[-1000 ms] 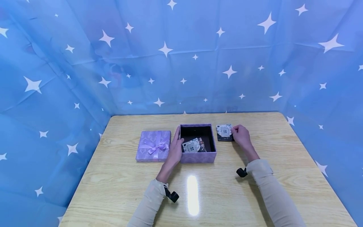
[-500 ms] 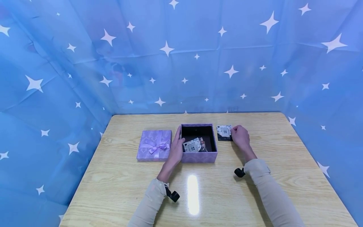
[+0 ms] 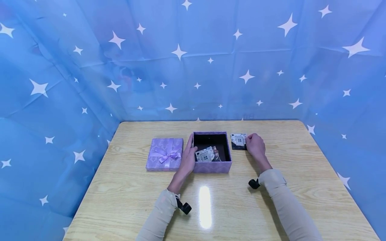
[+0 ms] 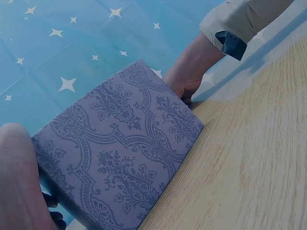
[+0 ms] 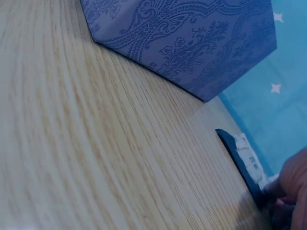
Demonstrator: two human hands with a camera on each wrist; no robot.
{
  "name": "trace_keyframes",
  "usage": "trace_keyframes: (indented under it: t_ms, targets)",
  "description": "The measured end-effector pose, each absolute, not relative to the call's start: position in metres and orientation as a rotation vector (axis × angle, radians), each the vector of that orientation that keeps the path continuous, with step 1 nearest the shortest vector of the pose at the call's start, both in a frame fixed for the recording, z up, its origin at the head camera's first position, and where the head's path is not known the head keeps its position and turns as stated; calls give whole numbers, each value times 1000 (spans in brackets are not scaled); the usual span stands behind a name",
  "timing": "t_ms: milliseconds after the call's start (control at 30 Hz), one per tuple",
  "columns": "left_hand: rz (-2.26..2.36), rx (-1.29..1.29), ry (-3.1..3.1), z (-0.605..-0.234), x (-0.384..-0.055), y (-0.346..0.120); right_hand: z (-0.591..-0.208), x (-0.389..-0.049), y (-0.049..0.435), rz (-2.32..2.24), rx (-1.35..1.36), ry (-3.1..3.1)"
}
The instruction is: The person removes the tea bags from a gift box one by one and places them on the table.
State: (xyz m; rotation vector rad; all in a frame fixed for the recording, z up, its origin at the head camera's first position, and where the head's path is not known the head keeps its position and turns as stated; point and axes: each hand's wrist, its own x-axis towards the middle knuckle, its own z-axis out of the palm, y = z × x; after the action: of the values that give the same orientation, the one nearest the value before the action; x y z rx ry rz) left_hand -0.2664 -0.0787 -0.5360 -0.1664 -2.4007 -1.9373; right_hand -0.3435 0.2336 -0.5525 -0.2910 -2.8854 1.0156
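Right hand [image 3: 256, 145] pinches packet [image 3: 238, 141] by edge; packet extends left of fingers [image 3: 249, 138]; judged light, bendable, edge hold suits. Left hand [image 3: 187, 158] grips box [image 3: 212, 167] side; box judged stiff.

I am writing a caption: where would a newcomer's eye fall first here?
Probably on the starry blue backdrop behind the table. Then perhaps the purple box, open and gripped by the left hand, and the ribboned lid to its left. Right of the box, the right hand holds a packet.
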Motion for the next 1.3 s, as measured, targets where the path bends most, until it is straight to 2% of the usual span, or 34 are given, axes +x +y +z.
trace_keyframes:
  t_ms: [900,1300]
  targets:
    - [-1937,-158,-2392,-537,-269,-79,-554,-344,231,996,-262,-2858]
    - [-1959,-127,-2413,-539,-267,-79,-545,-334,229,1140,-252,-2810]
